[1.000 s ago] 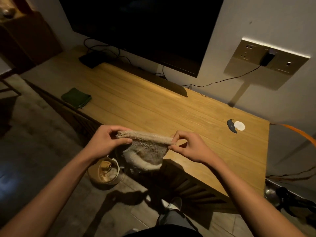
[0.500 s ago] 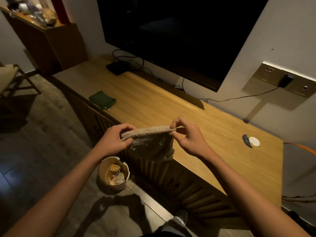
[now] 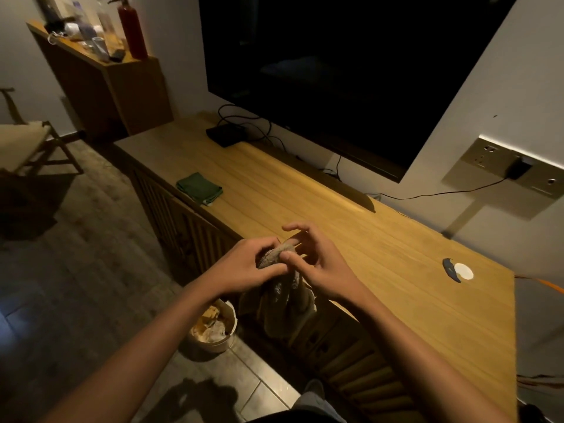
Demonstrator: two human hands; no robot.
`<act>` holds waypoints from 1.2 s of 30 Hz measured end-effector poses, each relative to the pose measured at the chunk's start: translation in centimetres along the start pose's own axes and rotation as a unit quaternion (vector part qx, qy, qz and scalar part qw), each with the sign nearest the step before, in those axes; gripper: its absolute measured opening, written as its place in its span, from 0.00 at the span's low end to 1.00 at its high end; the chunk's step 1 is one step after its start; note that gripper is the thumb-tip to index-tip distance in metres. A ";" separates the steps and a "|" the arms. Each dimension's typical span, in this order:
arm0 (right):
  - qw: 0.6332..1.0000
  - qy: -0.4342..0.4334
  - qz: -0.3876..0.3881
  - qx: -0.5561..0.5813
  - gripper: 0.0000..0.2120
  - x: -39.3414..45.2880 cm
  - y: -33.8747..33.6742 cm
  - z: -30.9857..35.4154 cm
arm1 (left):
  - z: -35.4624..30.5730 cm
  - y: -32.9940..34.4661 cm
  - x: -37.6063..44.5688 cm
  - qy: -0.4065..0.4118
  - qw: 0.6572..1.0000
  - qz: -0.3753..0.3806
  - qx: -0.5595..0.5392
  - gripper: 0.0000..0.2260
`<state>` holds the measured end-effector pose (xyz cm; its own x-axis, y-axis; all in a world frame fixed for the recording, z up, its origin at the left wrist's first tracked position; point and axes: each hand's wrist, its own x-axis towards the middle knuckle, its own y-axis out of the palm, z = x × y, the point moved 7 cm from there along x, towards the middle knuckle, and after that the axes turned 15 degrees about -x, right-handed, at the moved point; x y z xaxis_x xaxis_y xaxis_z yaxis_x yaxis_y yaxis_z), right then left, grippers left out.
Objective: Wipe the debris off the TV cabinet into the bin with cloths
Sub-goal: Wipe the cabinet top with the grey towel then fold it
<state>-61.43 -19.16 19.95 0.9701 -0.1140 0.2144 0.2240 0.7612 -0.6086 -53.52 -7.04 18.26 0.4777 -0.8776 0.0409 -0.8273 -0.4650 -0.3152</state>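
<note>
A beige cloth (image 3: 282, 293) hangs bunched at the front edge of the wooden TV cabinet (image 3: 351, 239). My left hand (image 3: 247, 267) pinches its top, and my right hand (image 3: 317, 262) grips it from the other side with the fingers partly spread. Both hands meet over the cabinet's front edge. Below them on the floor stands a round bin (image 3: 215, 326) holding scraps. A folded green cloth (image 3: 200, 187) lies on the cabinet top to the far left. Near the right end lie a white disc (image 3: 464, 271) and a dark curved scrap (image 3: 450, 268).
A large dark TV (image 3: 335, 71) hangs above the cabinet, with a black box (image 3: 225, 134) and cables beneath it. A wall socket panel (image 3: 506, 172) holds a plugged charger. A side cabinet (image 3: 106, 87) with bottles stands far left, a chair (image 3: 27, 148) beside it.
My hands have come together, folding the cloth from a stretched-out span into a bunch. The view has tilted up and shows more of the room.
</note>
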 end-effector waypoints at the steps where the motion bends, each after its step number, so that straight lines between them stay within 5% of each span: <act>1: 0.999 0.011 -0.011 0.030 0.20 0.0 -0.1 -0.1 | -0.3 -0.1 0.0 0.008 1.000 -0.001 -0.003 0.06; 5: 0.994 0.074 -0.021 0.072 0.18 0.0 0.1 -2.1 | -1.6 -1.4 0.0 0.047 0.999 -0.021 0.008 0.05; 12: 0.949 0.264 0.168 -0.039 0.15 -1.1 6.6 -7.3 | -2.5 -4.7 -1.0 0.088 0.995 -0.047 0.008 0.08; 18: 0.954 0.292 0.051 -0.036 0.09 -0.4 6.8 -7.6 | -0.8 -8.3 -3.4 0.090 0.985 -0.146 0.007 0.09; 22: 0.912 0.371 -0.069 0.159 0.06 -0.3 6.3 -8.6 | 0.7 -10.8 -4.4 0.067 0.974 -0.214 -0.028 0.11; 26: 0.934 0.309 -0.031 0.178 0.11 2.3 6.6 -7.5 | 1.2 -12.4 -3.6 0.071 0.965 -0.249 -0.050 0.16; 30: 0.976 0.207 0.063 0.027 0.34 5.7 7.7 -6.6 | 1.9 -14.9 -1.6 0.075 0.961 -0.259 -0.057 0.15; 36: 0.978 0.206 0.006 -0.040 0.11 11.7 7.9 -9.2 | 5.3 -20.4 1.0 0.047 0.966 -0.248 -0.050 0.13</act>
<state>-47.47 -20.32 10.62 0.9246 -0.3652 -0.1085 0.2034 0.7141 -0.6698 -34.61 2.18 19.67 0.7974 -0.5488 0.2508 -0.5306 -0.8357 -0.1417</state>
